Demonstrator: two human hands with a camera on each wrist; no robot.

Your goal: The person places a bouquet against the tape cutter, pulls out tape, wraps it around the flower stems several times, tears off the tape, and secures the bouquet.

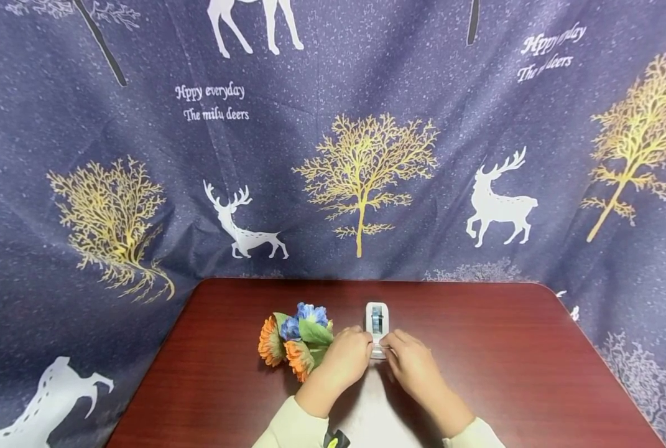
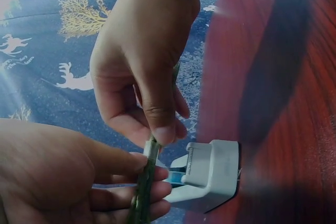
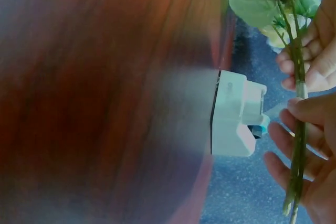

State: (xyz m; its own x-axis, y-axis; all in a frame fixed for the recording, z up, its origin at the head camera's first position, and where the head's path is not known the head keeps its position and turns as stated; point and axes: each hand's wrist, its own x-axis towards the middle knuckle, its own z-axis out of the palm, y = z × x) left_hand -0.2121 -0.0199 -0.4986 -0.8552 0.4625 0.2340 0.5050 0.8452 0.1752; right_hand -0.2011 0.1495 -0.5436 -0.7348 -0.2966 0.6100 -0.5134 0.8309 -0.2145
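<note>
Because the orange and blue flowers [image 1: 290, 328] hung out past the left hand [image 1: 346, 354], at about ten o'clock from it, the bunch could have rolled or sagged if that grip had loosened, their heads twisting the thin stems [image 3: 300, 145] out of line. Farther right, a pale band [image 3: 301, 89], seemingly tape, sat on the stems between the hands; it risked creasing, sticking to a fingertip or sitting slack if either thumb slipped or the stems spread. The white tape dispenser [image 1: 383, 348] stood on the tabletop [image 1: 506, 348] at twelve o'clock, just beyond the hands, where a knuckle might have knocked it; whether any tape ran from its roll to the stems could not be told for certain.

As for the hands, the left was nearly closed, its thumb pinching the stems against curled fingers on the flower side of the band. The right hand [image 1: 416, 367], at three o'clock from the left and close beside it, pinched the stems between thumb and fingers at the band's other edge, its remaining fingers loosely bent and a little apart behind the stem ends.
</note>
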